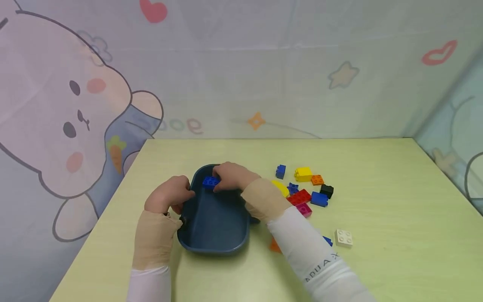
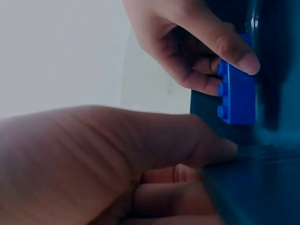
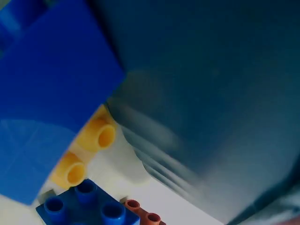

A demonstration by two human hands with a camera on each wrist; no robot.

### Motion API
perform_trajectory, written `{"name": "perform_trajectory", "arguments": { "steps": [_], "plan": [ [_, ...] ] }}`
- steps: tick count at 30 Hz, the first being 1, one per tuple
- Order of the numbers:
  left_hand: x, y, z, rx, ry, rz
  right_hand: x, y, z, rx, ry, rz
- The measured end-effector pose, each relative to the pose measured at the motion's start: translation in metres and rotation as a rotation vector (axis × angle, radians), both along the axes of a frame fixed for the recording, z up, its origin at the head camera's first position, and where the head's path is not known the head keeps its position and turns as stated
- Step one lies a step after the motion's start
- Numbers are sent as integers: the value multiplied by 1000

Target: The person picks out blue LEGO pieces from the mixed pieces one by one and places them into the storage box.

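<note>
blue brick [image 1: 209, 183] | pinched by right hand [image 1: 235, 175] | left hand [image 1: 168, 195] near, gripping tray [image 1: 220, 220]

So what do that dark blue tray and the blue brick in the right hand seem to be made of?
The tray: probably molded plastic, smooth with some gloss, judging by the rounded corners and streaks of light on its walls; coated metal can't be ruled out.
The blue brick: most likely hard plastic, smooth, judging by its even color, flat faces and round studs.
</note>
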State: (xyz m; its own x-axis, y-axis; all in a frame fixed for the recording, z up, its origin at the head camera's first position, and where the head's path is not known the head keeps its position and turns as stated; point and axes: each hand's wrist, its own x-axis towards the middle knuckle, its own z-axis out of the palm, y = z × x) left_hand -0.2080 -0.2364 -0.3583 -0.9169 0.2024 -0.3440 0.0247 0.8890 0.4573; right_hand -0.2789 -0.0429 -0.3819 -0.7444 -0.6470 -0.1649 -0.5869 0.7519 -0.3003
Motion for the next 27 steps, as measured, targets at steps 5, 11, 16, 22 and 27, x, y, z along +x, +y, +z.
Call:
{"name": "perform_trajectory", "arguments": {
  "steps": [5,11,16,22,27],
  "plan": [
    [0,2,0,-5,4,-1,3,-1,-7,48,4,12],
    [0,2,0,0,-5,17,2,1,-17,68,-11,4],
    [0,0,0,-6,6,14,2,0,-20,59,-18,-3],
    [0,-2,-2,-11,7,16,3,-1,-25,59,-11,-19],
    [-1,-2,-2,-8,19,1,4,1,-26,68,7,-31]
  ]
}}
